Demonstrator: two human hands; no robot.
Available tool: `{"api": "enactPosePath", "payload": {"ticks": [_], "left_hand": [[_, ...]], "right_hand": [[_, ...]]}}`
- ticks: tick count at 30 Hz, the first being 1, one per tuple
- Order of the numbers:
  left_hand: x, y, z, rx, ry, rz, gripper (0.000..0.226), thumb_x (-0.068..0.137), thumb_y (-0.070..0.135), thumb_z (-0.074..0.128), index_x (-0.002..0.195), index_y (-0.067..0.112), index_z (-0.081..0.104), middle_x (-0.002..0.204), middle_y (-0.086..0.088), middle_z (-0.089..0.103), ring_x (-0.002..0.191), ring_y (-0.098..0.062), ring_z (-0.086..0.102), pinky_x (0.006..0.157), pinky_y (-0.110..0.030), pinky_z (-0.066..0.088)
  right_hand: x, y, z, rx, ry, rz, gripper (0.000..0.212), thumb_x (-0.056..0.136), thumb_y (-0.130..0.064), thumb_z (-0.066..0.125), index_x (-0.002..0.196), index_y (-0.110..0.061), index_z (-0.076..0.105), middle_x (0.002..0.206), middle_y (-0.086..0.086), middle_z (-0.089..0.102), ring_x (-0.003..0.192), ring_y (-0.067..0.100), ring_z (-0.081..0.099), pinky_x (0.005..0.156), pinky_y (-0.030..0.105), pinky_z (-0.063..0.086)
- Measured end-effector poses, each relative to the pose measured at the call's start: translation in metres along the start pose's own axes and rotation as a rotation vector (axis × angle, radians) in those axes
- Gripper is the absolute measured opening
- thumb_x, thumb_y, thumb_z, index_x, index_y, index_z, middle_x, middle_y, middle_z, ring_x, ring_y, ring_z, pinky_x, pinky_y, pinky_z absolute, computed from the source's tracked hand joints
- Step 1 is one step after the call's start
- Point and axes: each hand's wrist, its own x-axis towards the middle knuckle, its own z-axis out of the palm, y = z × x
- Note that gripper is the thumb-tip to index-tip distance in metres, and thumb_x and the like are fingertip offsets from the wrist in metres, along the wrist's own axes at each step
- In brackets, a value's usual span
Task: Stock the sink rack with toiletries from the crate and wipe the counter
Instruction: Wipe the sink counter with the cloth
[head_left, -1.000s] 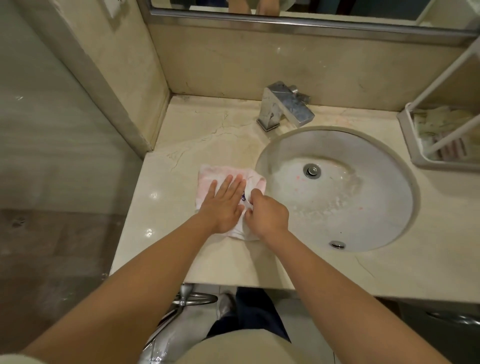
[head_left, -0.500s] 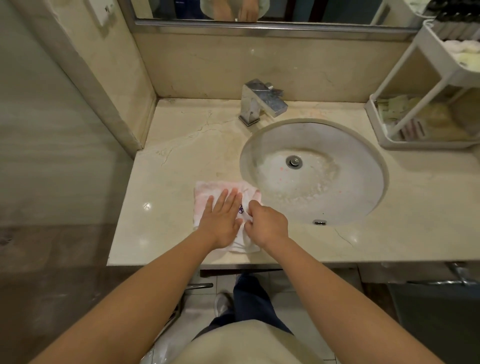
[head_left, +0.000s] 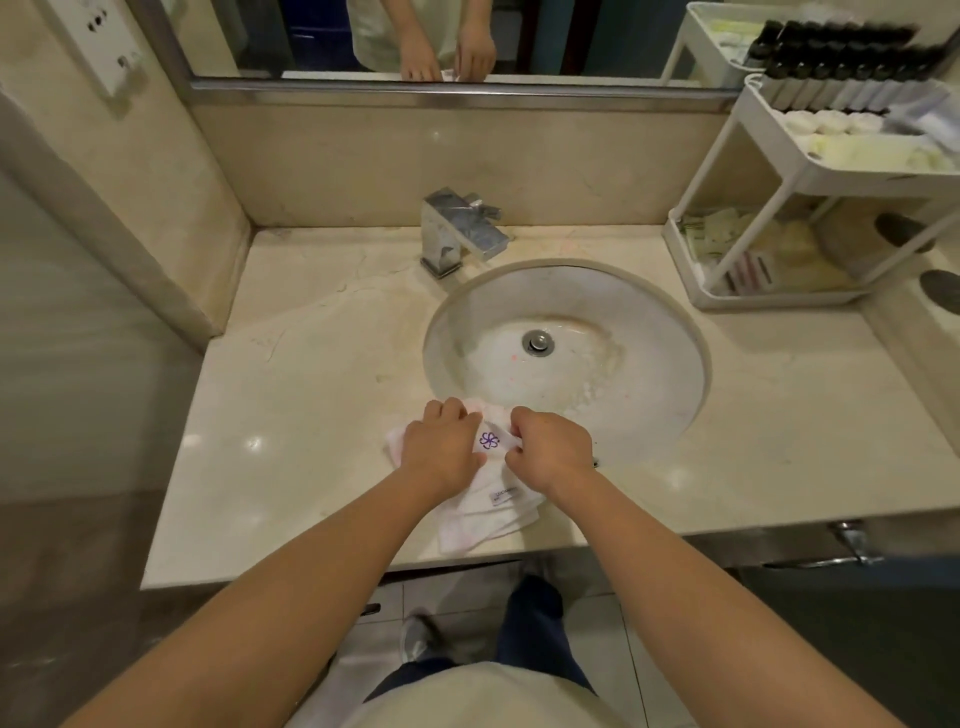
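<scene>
A white socket plate (head_left: 98, 47) sits on the wall at far left, above the corner where the side wall meets the pale marble surface (head_left: 311, 374). The left part of the surface is glossy, with faint cracks running toward the tap.

Near the front edge, the left hand (head_left: 441, 452) has its fingers curled down and grips a white cloth (head_left: 488, 512). The cloth is bunched and folded in layers, with a pink tinge along its left side, a purple flower emblem showing between the two hands, and a small label nearer the person. It rests on the surface at the near-left rim of the sink (head_left: 649, 415), and its far edge reaches that rim.

A square chrome tap (head_left: 457, 228) stands behind the sink, its spout angled toward the bowl. The right hand (head_left: 550, 452) is also curled, pinching the cloth just beside the emblem. The two hands are close together but not touching.

The round bowl holds a metal drain (head_left: 536, 342) in the middle.

On the right, a white two-tier rack (head_left: 779, 299) stands against the back wall. Its upper tier carries a row of dark-capped bottles (head_left: 831, 73) and white rolled items (head_left: 831, 122); the lower tier holds flat packets (head_left: 748, 265).
</scene>
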Motion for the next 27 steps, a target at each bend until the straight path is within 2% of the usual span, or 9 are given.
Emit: {"api": "enactPosePath", "payload": {"ticks": [4, 7, 10, 14, 17, 19, 22, 27], "left_hand": [[0.029, 0.022, -0.009, -0.033, -0.105, -0.041, 0.044, 0.089, 0.043, 0.058, 0.126, 0.019, 0.054, 0.123, -0.005, 0.051, 0.120, -0.025, 0.040, 0.080, -0.036, 0.044], [0.044, 0.039, -0.013, -0.046, -0.131, -0.082, 0.031, 0.090, 0.042, 0.056, 0.109, 0.018, 0.060, 0.111, -0.004, 0.059, 0.111, -0.024, 0.049, 0.073, -0.033, 0.039], [0.058, 0.053, -0.019, -0.114, -0.100, -0.116, 0.027, 0.090, 0.042, 0.056, 0.100, 0.017, 0.061, 0.104, -0.003, 0.063, 0.103, -0.024, 0.056, 0.070, -0.031, 0.039], [0.093, 0.072, -0.043, -0.134, 0.002, -0.121, 0.030, 0.089, 0.046, 0.057, 0.102, 0.020, 0.063, 0.103, -0.002, 0.064, 0.100, -0.024, 0.059, 0.069, -0.030, 0.041], [0.127, 0.086, -0.071, -0.124, 0.066, -0.112, 0.029, 0.090, 0.045, 0.057, 0.106, 0.022, 0.064, 0.105, -0.004, 0.064, 0.102, -0.025, 0.059, 0.071, -0.032, 0.042], [0.151, 0.092, -0.089, -0.125, 0.099, -0.104, 0.026, 0.089, 0.042, 0.059, 0.103, 0.022, 0.065, 0.105, -0.005, 0.065, 0.102, -0.026, 0.059, 0.074, -0.033, 0.045], [0.186, 0.095, -0.112, -0.089, 0.137, -0.091, 0.023, 0.089, 0.041, 0.059, 0.099, 0.021, 0.065, 0.102, -0.005, 0.065, 0.099, -0.026, 0.059, 0.072, -0.032, 0.045], [0.238, 0.094, -0.138, -0.005, 0.224, -0.108, 0.027, 0.094, 0.038, 0.053, 0.109, 0.018, 0.062, 0.109, -0.007, 0.060, 0.109, -0.027, 0.050, 0.072, -0.034, 0.039]], "right_hand": [[0.014, 0.024, -0.011, -0.035, -0.012, -0.026, 0.018, 0.086, -0.017, 0.051, 0.103, -0.018, 0.055, 0.097, 0.002, 0.065, 0.080, 0.025, 0.051, 0.063, 0.029, 0.033], [0.029, 0.042, -0.020, -0.050, -0.029, -0.059, 0.018, 0.086, -0.019, 0.052, 0.104, -0.017, 0.056, 0.098, 0.003, 0.064, 0.086, 0.026, 0.057, 0.063, 0.029, 0.034], [0.046, 0.062, -0.034, -0.046, -0.038, -0.070, 0.017, 0.087, -0.021, 0.051, 0.103, -0.017, 0.057, 0.098, 0.003, 0.064, 0.087, 0.025, 0.058, 0.064, 0.030, 0.035], [0.076, 0.089, -0.068, -0.005, -0.010, -0.046, 0.013, 0.086, -0.023, 0.053, 0.098, -0.021, 0.057, 0.099, 0.002, 0.065, 0.093, 0.026, 0.061, 0.065, 0.029, 0.035], [0.101, 0.108, -0.099, 0.039, 0.031, -0.028, 0.005, 0.085, -0.026, 0.055, 0.089, -0.026, 0.052, 0.095, 0.000, 0.065, 0.091, 0.024, 0.061, 0.064, 0.028, 0.035], [0.120, 0.118, -0.116, 0.057, 0.059, -0.011, 0.008, 0.084, -0.027, 0.055, 0.085, -0.024, 0.049, 0.090, -0.001, 0.062, 0.088, 0.024, 0.060, 0.062, 0.028, 0.034], [0.150, 0.130, -0.135, 0.105, 0.092, 0.018, 0.008, 0.085, -0.029, 0.056, 0.087, -0.024, 0.051, 0.089, -0.002, 0.061, 0.089, 0.025, 0.060, 0.062, 0.029, 0.034], [0.203, 0.141, -0.154, 0.237, 0.118, 0.035, 0.009, 0.087, -0.026, 0.055, 0.094, -0.021, 0.055, 0.096, 0.000, 0.066, 0.091, 0.026, 0.060, 0.064, 0.029, 0.036]]}}
